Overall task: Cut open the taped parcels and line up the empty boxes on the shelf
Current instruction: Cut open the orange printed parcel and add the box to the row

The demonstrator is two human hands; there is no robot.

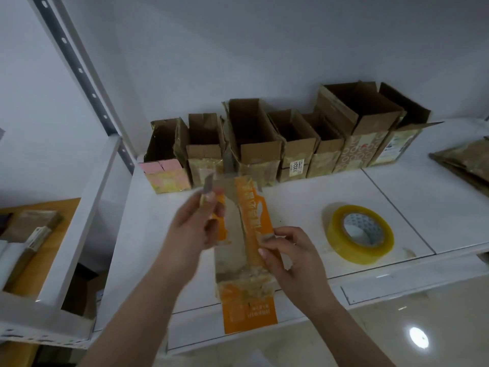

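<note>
Head view showed the left hand (195, 223) gripping a utility knife with a grey blade (209, 185), while the right hand (287, 256) pinched the long orange taped cardboard parcel (247, 250) on the white shelf (397, 186), near a row of opened brown boxes (277, 144).

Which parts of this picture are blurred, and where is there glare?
Head view: the left hand with its knife is motion-blurred; the row of open boxes stays fairly sharp; a lamp's glare spot lies on the floor; the wide lens bends the shelf post.
</note>
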